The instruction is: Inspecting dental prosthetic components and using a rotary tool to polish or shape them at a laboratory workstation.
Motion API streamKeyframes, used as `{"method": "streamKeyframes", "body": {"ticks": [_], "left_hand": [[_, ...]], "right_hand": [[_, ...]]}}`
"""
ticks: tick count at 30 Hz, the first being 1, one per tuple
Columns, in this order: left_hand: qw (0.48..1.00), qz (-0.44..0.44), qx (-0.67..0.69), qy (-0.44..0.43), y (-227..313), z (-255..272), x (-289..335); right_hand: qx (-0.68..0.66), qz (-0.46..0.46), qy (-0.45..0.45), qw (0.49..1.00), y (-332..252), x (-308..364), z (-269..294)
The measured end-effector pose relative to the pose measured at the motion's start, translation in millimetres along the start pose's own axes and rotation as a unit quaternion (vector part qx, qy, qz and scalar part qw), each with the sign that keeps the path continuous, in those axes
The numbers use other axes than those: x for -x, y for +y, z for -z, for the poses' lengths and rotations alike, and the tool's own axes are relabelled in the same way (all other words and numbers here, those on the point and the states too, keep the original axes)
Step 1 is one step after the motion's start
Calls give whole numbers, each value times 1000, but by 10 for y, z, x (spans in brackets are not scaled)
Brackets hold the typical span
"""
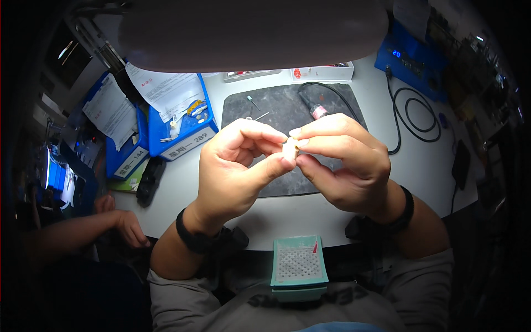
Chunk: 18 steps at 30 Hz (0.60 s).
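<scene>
Over the dark mat (279,185), a small cream-white tooth-shaped piece (290,148) is pinched between the fingertips of both hands. My left hand (229,169) grips it from the left with thumb and index finger. On the other side, the thumb and fingers of my right hand (348,160) close on it. Its exact form is partly covered by the fingertips. Just behind my right hand lies a handpiece (317,110) with a black cord. Two thin rotary bits, one a teal-tipped bit (253,102), rest on the mat beyond my left hand.
Blue bins (185,145) with papers and small parts stand at the left, beside a black object (150,182). A blue control box (412,63) sits back right, its cable (409,110) coiled nearby. A green perforated tray (299,264) is at the front edge. Another person's hand (131,228) shows left.
</scene>
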State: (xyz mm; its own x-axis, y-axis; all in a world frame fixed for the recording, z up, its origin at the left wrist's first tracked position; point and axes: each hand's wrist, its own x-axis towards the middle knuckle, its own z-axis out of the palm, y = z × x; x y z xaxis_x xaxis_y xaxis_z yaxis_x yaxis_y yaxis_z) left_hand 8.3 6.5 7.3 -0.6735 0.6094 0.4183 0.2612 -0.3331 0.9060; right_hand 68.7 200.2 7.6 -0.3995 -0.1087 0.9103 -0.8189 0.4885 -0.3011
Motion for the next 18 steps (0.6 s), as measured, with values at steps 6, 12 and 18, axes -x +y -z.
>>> {"method": "streamKeyframes", "body": {"ticks": [6,12,18], "left_hand": [[997,-49,-51,4,-13,-5,27],[995,-79,-51,21,4,-51,43],[988,-128,-70,41,-23,-39,44]], "right_hand": [[-29,-27,4,999,-6,33,-11],[-52,-37,27,998,-29,68,-49],[-39,-15,21,999,4,77,-56]]}}
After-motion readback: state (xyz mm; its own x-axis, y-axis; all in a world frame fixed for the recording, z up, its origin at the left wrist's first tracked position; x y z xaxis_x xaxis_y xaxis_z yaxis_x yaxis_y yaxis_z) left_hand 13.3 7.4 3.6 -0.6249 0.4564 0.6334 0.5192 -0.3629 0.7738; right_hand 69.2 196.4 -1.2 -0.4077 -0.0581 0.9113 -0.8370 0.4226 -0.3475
